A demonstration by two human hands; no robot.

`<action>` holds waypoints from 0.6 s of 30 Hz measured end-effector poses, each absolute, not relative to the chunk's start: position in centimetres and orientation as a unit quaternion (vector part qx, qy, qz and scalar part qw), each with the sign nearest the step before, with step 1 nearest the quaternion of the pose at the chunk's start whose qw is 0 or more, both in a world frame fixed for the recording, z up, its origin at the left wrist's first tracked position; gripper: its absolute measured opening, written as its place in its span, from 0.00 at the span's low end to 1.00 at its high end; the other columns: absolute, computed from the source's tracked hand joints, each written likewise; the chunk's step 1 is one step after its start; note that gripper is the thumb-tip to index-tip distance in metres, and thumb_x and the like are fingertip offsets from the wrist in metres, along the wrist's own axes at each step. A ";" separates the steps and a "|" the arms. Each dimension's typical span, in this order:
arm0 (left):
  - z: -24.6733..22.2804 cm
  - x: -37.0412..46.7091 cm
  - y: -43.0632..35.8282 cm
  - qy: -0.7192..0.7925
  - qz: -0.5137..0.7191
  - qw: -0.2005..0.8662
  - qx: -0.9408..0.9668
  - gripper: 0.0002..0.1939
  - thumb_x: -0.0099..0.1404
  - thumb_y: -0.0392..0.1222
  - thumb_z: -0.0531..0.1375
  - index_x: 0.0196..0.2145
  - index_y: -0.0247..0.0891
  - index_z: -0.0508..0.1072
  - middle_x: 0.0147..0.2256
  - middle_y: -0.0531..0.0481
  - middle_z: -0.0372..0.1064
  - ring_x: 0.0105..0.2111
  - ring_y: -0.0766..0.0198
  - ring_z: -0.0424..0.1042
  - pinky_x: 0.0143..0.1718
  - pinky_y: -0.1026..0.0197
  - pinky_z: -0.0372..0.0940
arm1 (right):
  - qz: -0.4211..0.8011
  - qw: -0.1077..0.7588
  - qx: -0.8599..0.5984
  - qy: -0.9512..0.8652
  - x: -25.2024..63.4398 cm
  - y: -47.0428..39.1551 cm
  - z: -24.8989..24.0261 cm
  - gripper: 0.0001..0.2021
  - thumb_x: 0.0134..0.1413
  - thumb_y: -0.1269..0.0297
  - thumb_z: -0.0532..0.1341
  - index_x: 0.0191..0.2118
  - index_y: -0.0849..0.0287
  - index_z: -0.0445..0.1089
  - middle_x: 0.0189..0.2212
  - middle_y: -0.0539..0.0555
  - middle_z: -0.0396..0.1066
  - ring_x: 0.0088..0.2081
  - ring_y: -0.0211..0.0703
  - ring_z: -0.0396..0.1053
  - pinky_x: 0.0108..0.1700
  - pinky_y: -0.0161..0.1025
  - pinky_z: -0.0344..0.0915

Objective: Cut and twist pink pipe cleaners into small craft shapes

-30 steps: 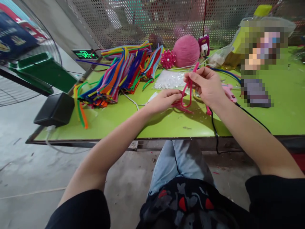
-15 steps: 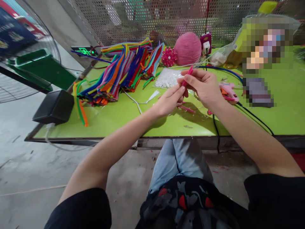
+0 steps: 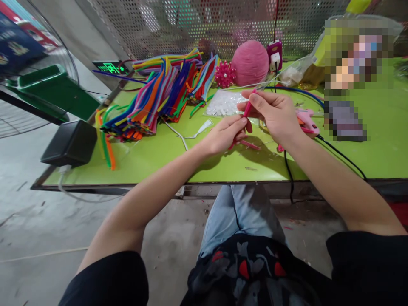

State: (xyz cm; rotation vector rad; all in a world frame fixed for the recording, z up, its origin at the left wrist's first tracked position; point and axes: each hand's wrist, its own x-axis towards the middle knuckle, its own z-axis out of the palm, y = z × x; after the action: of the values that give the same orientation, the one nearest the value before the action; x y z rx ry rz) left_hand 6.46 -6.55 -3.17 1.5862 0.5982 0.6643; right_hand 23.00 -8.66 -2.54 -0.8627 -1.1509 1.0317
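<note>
Between my two hands, a pink strip (image 3: pixel 249 106) stands at a slant above the green table (image 3: pixel 153 163). My left hand (image 3: pixel 227 132) pinches its lower end, and my right hand (image 3: pixel 274 111) has thumb and fingers closed on its upper part. More pink strips (image 3: pixel 250 145) lie on the table just below the hands. Behind them is a clear bag of small white pieces (image 3: pixel 223 103). A pink glue gun (image 3: pixel 306 119) lies to the right of my right hand, partly hidden by it.
Bundles of colourful pipe cleaners (image 3: pixel 148 100) cover the back left. A pink ball (image 3: pixel 250 63) and a pink spiky flower (image 3: pixel 225 75) stand at the back. A black box (image 3: pixel 68 143) sits at the left edge, a phone (image 3: pixel 345 121) at the right. Black cable (image 3: pixel 342 157) crosses the front edge.
My left hand has moved slightly down and left along the pink strip, and more of the strip shows between the hands. The view has shifted a little.
</note>
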 end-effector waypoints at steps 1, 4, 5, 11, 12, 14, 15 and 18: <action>-3.1 6.4 -6.5 0.263 0.286 0.605 0.695 0.18 0.80 0.38 0.50 0.31 0.35 0.68 0.20 0.58 0.57 0.21 0.71 0.56 0.25 0.69 0.55 | 0.455 0.633 -0.378 -0.501 23.0 -8.6 -2.6 0.09 0.56 0.54 0.76 0.38 0.52 0.84 0.33 0.49 0.83 0.38 0.39 0.82 0.46 0.37 0.81; -2.8 6.2 -6.5 0.275 0.272 0.581 0.716 0.19 0.80 0.40 0.51 0.30 0.35 0.70 0.21 0.56 0.60 0.21 0.71 0.58 0.25 0.68 0.56 | 0.461 0.630 -0.380 -0.497 23.0 -8.6 -2.6 0.10 0.56 0.53 0.76 0.39 0.53 0.84 0.33 0.49 0.83 0.38 0.39 0.82 0.44 0.37 0.81; -2.7 6.1 -6.5 0.278 0.265 0.577 0.721 0.19 0.79 0.40 0.51 0.30 0.35 0.71 0.21 0.55 0.61 0.21 0.71 0.59 0.25 0.68 0.56 | 0.461 0.630 -0.380 -0.497 23.0 -8.7 -2.5 0.11 0.55 0.53 0.76 0.39 0.53 0.84 0.33 0.49 0.83 0.38 0.39 0.82 0.44 0.37 0.81; -2.5 5.8 -6.6 0.297 0.245 0.592 0.708 0.19 0.78 0.39 0.51 0.30 0.34 0.73 0.21 0.54 0.65 0.20 0.71 0.62 0.24 0.67 0.58 | 0.445 0.632 -0.387 -0.502 22.9 -9.1 -2.4 0.12 0.57 0.50 0.75 0.38 0.54 0.83 0.34 0.51 0.82 0.39 0.41 0.81 0.45 0.39 0.81; -2.6 5.9 -6.6 0.297 0.251 0.608 0.692 0.19 0.78 0.40 0.52 0.30 0.33 0.74 0.23 0.53 0.68 0.21 0.70 0.65 0.25 0.67 0.61 | 0.442 0.633 -0.391 -0.502 22.8 -9.1 -2.4 0.11 0.58 0.51 0.74 0.38 0.53 0.83 0.34 0.51 0.82 0.39 0.41 0.81 0.45 0.39 0.81; -2.8 6.1 -6.5 0.289 0.278 0.649 0.646 0.18 0.79 0.43 0.53 0.34 0.33 0.74 0.27 0.50 0.74 0.26 0.68 0.73 0.31 0.67 0.67 | 0.430 0.627 -0.405 -0.508 22.6 -9.2 -2.6 0.09 0.61 0.53 0.73 0.37 0.52 0.84 0.34 0.51 0.82 0.39 0.41 0.81 0.45 0.39 0.80; -2.9 6.3 -6.4 0.282 0.294 0.669 0.622 0.17 0.79 0.44 0.53 0.35 0.33 0.74 0.29 0.49 0.76 0.29 0.67 0.76 0.34 0.66 0.70 | 0.420 0.621 -0.414 -0.516 22.4 -9.2 -2.7 0.08 0.62 0.55 0.72 0.37 0.52 0.84 0.34 0.50 0.82 0.38 0.40 0.80 0.45 0.38 0.80; -3.3 6.5 -5.9 0.248 0.329 0.697 0.587 0.14 0.80 0.43 0.54 0.37 0.35 0.72 0.30 0.50 0.77 0.30 0.67 0.78 0.36 0.64 0.73 | 0.381 0.597 -0.439 -0.552 22.1 -9.2 -3.1 0.09 0.65 0.56 0.69 0.35 0.53 0.83 0.30 0.49 0.79 0.36 0.39 0.77 0.43 0.38 0.78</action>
State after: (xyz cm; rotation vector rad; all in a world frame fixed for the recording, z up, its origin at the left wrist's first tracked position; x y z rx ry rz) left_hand 6.50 -5.95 -3.25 1.3088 0.5529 0.7328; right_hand 22.09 -9.16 -3.10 -1.0184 -1.2821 0.8853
